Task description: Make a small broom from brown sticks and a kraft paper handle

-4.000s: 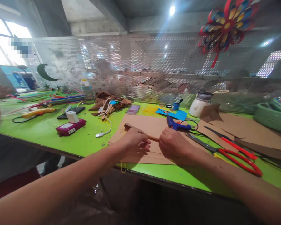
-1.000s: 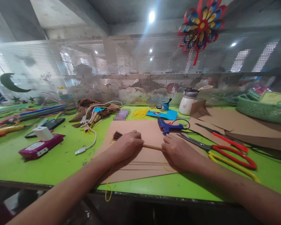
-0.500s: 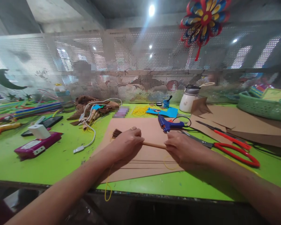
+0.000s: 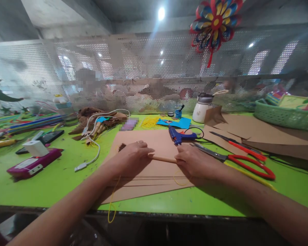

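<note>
A thin brown paper roll [image 4: 163, 159] with a brush-like fringed end [image 4: 122, 147] lies crosswise over the brown paper sheets [image 4: 133, 193]. My left hand [image 4: 133, 155] is closed around it near the fringe, covering much of that part. My right hand [image 4: 192, 159] pinches its right end between thumb and fingers. Just beyond the right hand lies a blue glue gun [image 4: 181, 135]. A loop of yellow string [image 4: 179, 179] rests on the paper below the right hand, and another yellow string [image 4: 112, 206] hangs over the table's front edge.
Red-handled scissors [image 4: 251, 165] lie right of my right hand, with a second red-handled pair behind. At left are a purple power strip [image 4: 34, 164] and a white USB cable [image 4: 97, 155]. Farther back stand a white jug [image 4: 202, 111] and a green basket [image 4: 284, 116].
The whole view has shifted slightly, so things appear a little farther left. Both hands keep their hold on the paper roll, with hardly any other difference.
</note>
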`<state>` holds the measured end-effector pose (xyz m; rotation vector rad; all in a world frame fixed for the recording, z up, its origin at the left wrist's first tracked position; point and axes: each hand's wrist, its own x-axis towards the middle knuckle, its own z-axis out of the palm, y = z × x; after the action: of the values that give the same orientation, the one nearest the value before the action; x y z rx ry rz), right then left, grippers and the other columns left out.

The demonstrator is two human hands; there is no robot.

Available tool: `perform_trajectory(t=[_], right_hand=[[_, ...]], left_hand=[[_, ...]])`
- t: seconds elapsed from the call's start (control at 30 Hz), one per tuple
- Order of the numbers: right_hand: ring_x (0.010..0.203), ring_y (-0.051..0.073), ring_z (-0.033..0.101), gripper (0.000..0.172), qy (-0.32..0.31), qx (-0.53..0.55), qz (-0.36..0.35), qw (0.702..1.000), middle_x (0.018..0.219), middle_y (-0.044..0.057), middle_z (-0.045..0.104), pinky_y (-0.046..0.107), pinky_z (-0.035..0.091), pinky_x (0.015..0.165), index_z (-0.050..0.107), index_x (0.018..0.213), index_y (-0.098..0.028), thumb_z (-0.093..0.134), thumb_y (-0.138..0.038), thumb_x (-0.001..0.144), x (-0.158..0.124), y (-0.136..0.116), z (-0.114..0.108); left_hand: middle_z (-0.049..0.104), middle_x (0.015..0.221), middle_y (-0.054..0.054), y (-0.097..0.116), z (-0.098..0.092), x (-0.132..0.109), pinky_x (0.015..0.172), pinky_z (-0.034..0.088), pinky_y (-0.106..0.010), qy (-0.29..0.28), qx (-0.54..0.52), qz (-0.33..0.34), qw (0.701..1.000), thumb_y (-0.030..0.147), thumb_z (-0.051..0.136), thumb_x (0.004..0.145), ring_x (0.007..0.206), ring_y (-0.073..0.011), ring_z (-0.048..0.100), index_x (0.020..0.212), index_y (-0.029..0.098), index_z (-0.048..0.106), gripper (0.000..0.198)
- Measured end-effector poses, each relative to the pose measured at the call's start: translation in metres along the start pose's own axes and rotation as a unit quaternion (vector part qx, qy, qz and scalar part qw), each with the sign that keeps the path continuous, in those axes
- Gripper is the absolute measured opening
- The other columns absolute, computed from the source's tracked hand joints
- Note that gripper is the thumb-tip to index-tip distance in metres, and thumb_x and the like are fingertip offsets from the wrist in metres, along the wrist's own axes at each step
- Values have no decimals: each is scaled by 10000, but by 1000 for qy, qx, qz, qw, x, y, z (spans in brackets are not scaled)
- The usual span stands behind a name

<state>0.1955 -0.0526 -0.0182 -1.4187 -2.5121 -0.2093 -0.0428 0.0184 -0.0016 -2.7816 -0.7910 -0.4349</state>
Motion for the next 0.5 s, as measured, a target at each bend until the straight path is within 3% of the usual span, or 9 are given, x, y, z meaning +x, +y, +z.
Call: perform_trajectory(t=[0.17, 0.5], right_hand=[[681, 161, 468, 239, 3, -3, -3, 1000, 766, 72, 547, 295, 294, 602, 554, 626, -170, 449, -169, 841, 0, 0, 2], [675, 169, 462, 227, -2, -16, -2, 1000, 757, 70, 548, 309, 284, 598, 532, 618, -177, 454, -172, 831, 2, -2, -1]], left_hand=[[574, 652, -18, 1, -1, 3, 638, 383, -252, 2, -15, -10, 1000, 163, 456, 830, 705, -135, 522, 673, 180, 621, 228], [592, 644, -21, 0, 1, 2, 617, 386, -254, 6, 12, 4, 1000, 158, 461, 819, 702, -138, 535, 665, 187, 639, 237]])
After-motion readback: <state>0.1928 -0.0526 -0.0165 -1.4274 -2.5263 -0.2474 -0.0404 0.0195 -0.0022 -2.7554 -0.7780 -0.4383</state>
